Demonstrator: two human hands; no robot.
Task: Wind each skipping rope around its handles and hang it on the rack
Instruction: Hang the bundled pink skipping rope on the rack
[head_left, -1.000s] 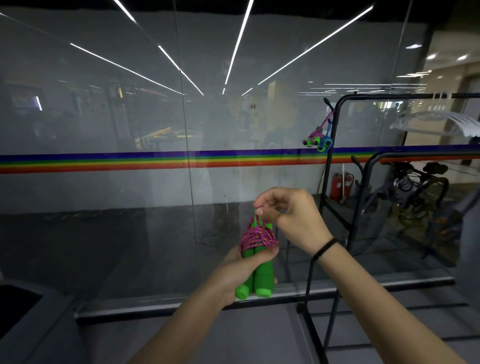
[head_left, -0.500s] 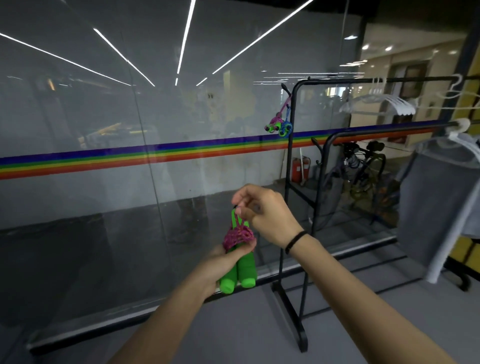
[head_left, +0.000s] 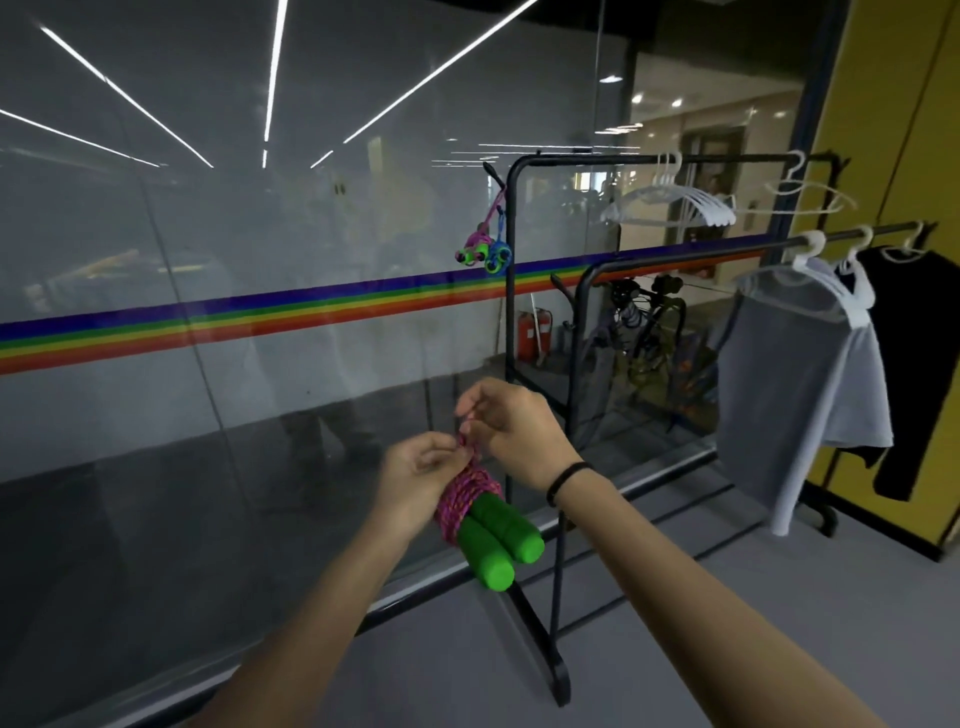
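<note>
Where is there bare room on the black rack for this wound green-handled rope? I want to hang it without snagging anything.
Free: the top bar between the rack's left corner and the white hangers. The corner hook already carries two wound ropes. Crowded: the lower rail, with hangers, a grey shirt and a black garment.

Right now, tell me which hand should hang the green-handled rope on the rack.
Right. The right hand pinches the rope's top loop and is on the rack side; the left hand steadies the wound bundle.
</note>
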